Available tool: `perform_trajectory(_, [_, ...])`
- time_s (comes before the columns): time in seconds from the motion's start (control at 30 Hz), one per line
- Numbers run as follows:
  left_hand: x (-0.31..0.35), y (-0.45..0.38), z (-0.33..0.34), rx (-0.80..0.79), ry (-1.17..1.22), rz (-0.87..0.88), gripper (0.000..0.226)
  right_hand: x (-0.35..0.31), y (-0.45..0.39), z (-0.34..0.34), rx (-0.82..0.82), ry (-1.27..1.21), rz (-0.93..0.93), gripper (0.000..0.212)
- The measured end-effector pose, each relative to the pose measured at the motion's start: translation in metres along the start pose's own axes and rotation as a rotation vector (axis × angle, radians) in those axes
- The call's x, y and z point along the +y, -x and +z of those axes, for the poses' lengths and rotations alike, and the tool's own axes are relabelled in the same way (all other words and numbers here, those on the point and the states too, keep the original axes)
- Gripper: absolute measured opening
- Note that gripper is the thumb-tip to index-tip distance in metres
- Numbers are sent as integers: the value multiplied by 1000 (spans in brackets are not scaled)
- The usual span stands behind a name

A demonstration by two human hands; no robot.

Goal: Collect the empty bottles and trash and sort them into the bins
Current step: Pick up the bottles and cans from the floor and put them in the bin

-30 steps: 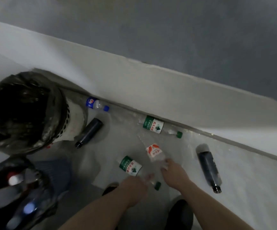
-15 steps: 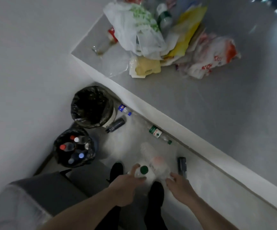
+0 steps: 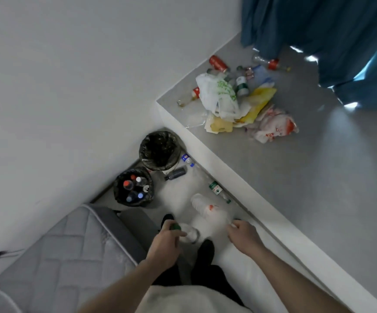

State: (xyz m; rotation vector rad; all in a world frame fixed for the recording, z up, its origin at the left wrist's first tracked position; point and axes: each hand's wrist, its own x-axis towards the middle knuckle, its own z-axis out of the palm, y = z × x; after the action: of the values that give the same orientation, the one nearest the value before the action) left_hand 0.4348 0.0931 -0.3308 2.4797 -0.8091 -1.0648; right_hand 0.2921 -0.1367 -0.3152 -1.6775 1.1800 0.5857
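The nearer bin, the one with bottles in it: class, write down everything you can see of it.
The nearer bin is small, round and lined with a crinkled, glossy black bag folded over its rim. It stands upright on the pale floor by the wall, close beside a second, black-lined bin and near the grey quilted mattress corner. Inside stand several clear plastic bottles, caps upward: red, white and blue. No hand touches it.

Domestic bedroom, corner by a window. Evidence: quilted grey mattress (image 3: 54, 256) against a plain white wall (image 3: 70, 75); blue curtain (image 3: 332, 30) over a raised grey platform (image 3: 318, 177); two small bag-lined bins (image 3: 160, 147) on the floor; household litter pile (image 3: 239, 105) of bags and bottles.
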Motion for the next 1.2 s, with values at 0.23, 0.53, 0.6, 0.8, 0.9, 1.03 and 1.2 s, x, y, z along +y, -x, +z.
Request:
perform_trajectory(0.23, [-20, 48, -66, 384, 119, -47, 33, -43, 36, 4, 143, 21, -124, 53])
perform_trajectory(0.53, [-74, 61, -121, 605, 198, -260, 26, -122, 52, 14, 162, 126, -297, 45])
perform_trajectory(0.6, [-89, 55, -136, 609, 276, -309, 26, -142, 50, 17, 168, 137, -316, 40])
perform_trajectory(0.8, [-141, 27, -179, 571, 409, -442, 23, -203, 31, 45, 153, 193, -318, 29])
perform_trajectory(0.9, [-172, 5, -195, 512, 434, -478, 21, -233, 10, 66, 136, 261, -293, 31])
perform_trajectory(1.03, [-209, -33, -211, 418, 454, -488, 19, -282, -21, 96, 92, 305, -260, 29])
perform_trajectory(1.2, [-251, -95, -221, 265, 446, -509, 21, -338, -75, 124, 103, 273, -203, 26])
